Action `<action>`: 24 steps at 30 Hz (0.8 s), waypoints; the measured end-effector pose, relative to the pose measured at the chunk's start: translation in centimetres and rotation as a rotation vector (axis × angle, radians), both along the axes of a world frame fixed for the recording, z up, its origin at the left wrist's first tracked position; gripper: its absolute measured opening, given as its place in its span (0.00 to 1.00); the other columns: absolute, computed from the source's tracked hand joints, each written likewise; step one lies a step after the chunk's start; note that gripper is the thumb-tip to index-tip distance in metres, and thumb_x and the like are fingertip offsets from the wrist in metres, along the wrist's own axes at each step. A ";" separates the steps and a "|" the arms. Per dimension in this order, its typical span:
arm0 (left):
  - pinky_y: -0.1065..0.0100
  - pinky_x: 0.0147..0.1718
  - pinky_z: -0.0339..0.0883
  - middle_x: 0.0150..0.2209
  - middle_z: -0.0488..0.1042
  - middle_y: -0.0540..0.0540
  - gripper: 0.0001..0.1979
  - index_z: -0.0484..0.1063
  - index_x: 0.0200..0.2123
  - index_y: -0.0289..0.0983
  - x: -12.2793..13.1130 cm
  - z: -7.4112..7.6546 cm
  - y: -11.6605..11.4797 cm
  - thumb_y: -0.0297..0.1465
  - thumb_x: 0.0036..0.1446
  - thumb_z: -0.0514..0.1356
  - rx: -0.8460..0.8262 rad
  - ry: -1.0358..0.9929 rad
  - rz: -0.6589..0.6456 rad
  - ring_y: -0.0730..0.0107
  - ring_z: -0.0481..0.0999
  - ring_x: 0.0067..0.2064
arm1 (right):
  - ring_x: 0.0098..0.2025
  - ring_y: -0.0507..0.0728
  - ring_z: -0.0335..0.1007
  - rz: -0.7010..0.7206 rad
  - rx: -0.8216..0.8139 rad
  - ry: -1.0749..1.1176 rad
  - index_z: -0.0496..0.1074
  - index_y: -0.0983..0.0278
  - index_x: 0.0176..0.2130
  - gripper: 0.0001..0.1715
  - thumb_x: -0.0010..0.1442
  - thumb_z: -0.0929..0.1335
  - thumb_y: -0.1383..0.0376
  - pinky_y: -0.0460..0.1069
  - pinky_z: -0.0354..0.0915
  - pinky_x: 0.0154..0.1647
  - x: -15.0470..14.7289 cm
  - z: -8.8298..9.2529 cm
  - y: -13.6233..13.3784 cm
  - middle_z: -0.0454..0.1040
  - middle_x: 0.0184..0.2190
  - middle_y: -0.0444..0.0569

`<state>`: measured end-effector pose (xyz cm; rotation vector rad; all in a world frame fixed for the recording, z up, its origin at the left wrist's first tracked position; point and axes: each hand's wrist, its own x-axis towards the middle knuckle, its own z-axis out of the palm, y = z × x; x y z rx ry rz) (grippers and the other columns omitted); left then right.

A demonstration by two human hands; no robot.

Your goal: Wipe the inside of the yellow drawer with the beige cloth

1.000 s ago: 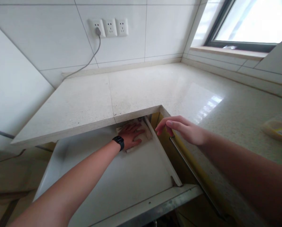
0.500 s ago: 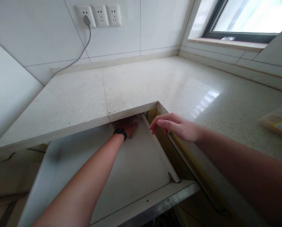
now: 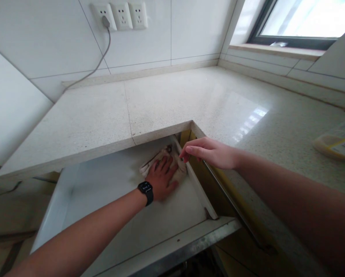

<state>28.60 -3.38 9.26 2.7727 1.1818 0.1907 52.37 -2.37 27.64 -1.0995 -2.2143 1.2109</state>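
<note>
My left hand (image 3: 161, 179), with a black watch (image 3: 145, 189) on the wrist, lies palm down with spread fingers inside a pulled-out white drawer (image 3: 114, 215). Under its fingers is a crumpled off-white cloth (image 3: 149, 165) with dark marks, pressed against the drawer bottom near the right side wall. Part of the cloth is hidden by the hand. My right hand (image 3: 207, 152) hangs by the inner corner of the countertop, above the drawer's right side. Its fingers are loosely bent, the thumb lies apart from them, and it holds nothing.
The pale speckled countertop (image 3: 172, 100) overhangs the back of the drawer. A metal bar handle (image 3: 227, 198) runs along the yellow cabinet front at right. A clear container with a yellow label (image 3: 338, 142) lies on the counter. A grey cord (image 3: 104, 54) hangs from the wall socket.
My left hand has come out from under the counter edge toward me, dragging the cloth with it, so more of both shows. My right hand has barely moved.
</note>
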 end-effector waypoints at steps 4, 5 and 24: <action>0.38 0.67 0.34 0.74 0.44 0.41 0.36 0.51 0.72 0.47 -0.2 0.7 -4.8 0.54 0.66 0.48 -0.101 -0.023 -0.257 0.44 0.41 0.74 | 0.40 0.57 0.73 0.010 0.010 -0.047 0.79 0.65 0.41 0.30 0.70 0.60 0.46 0.52 0.65 0.44 -0.1 -0.1 0.0 0.80 0.37 0.50; 0.37 0.67 0.34 0.74 0.47 0.42 0.36 0.51 0.72 0.48 -0.3 0.8 -5.6 0.54 0.65 0.49 -0.121 -0.025 -0.342 0.45 0.42 0.74 | 0.40 0.57 0.73 0.011 0.017 -0.062 0.79 0.65 0.41 0.29 0.70 0.60 0.47 0.52 0.65 0.44 -0.1 -0.1 0.0 0.80 0.37 0.50; 0.37 0.62 0.50 0.68 0.62 0.41 0.32 0.57 0.69 0.46 -0.6 0.3 12.3 0.51 0.66 0.43 -0.043 0.041 0.516 0.42 0.59 0.67 | 0.40 0.58 0.74 -0.003 0.033 -0.326 0.79 0.60 0.42 0.28 0.71 0.59 0.47 0.50 0.63 0.42 -0.3 0.5 -0.2 0.81 0.39 0.49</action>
